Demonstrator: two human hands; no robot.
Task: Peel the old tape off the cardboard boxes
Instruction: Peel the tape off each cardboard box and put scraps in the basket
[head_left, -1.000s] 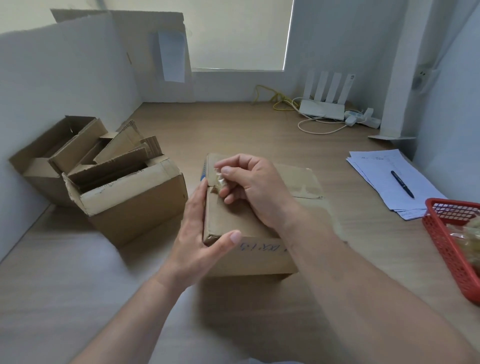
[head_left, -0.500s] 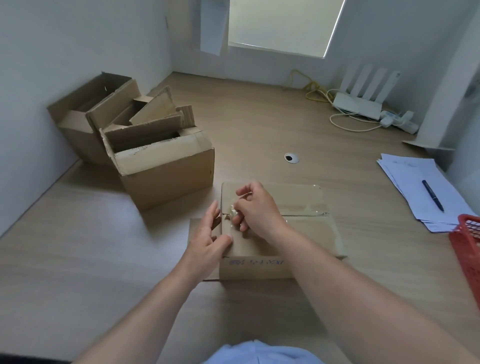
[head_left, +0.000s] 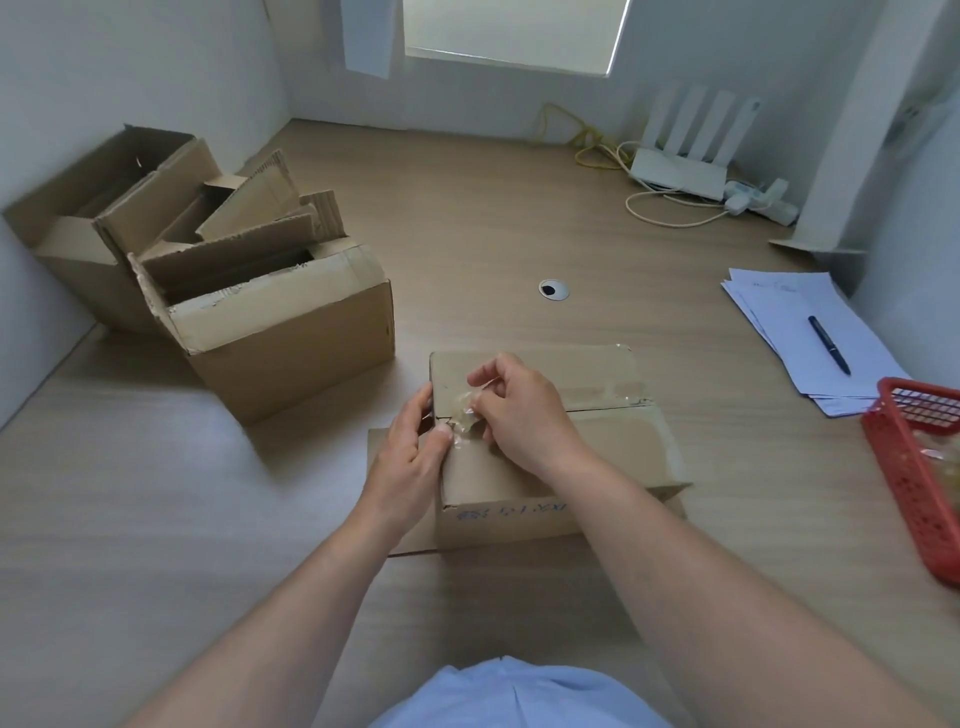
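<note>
Sat at a pale wood table (head_left: 493, 234) closed in by white walls, with a blinded window on the far side. Had one shut box (head_left: 613, 452) near the middle of the table, close to the body, seam up. Steadied it with the left grip (head_left: 410, 462), fingers down the left wall and thumb pressed on the top beside the seam. Pinched a crumpled end of clear tape (head_left: 462, 415) in the right grip (head_left: 524, 415), thumb and fingertips closed on it just above the left end of the seam.

Judged the peel on this box barely begun. Found only the left end lifted and bunched. Saw a glossy strip (head_left: 618, 389) still stuck along the seam toward the right edge, plus more shine over the far right corner and down the right wall. Could not tell the state of the seam hidden under the right grip.

Noted two open boxes well apart at the left, a nearer one (head_left: 291, 343) and a farther one (head_left: 93, 234), flaps up, with loose cardboard sheets in the nearer. Made out a pale band along the nearer one's rim, possibly tape, too unclear to call. Reckoned most of the job still ahead.

Noted a red basket (head_left: 904, 467) at the right edge, with papers (head_left: 800, 332) and a pen (head_left: 828, 344) just beyond it.
</note>
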